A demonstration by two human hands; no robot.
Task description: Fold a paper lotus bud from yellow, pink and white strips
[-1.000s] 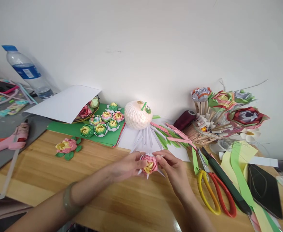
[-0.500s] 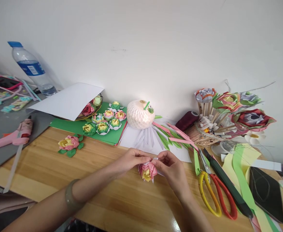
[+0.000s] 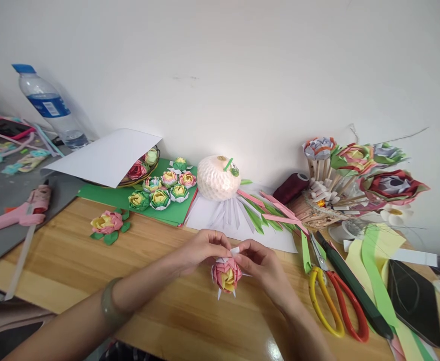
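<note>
Between my two hands is a folded paper flower (image 3: 226, 277), pink outside with a yellow centre and white pointed tips at its lower edge. My left hand (image 3: 201, 253) pinches its upper left rim between thumb and fingers. On the upper right, my right hand (image 3: 259, 260) grips the flower close to a small white paper flap (image 3: 235, 250) that sticks up between the hands. The fingertips partly cover the back of the flower. Another pink and yellow paper flower with green leaves (image 3: 107, 224) lies on the wooden table to the left.
Small paper flowers (image 3: 160, 199) sit on a green sheet (image 3: 175, 213). Behind my hands are a white round lamp (image 3: 218, 178) and folded strips (image 3: 255, 215). Scissors (image 3: 336, 301) and a dark green cutter (image 3: 355, 286) lie right; a pink glue gun (image 3: 26, 213) lies left, near a bottle (image 3: 50, 105).
The paper flower has shifted slightly towards me and left, tilting so more of its face and lower white tips show. The white flap between my fingers stands out more.
</note>
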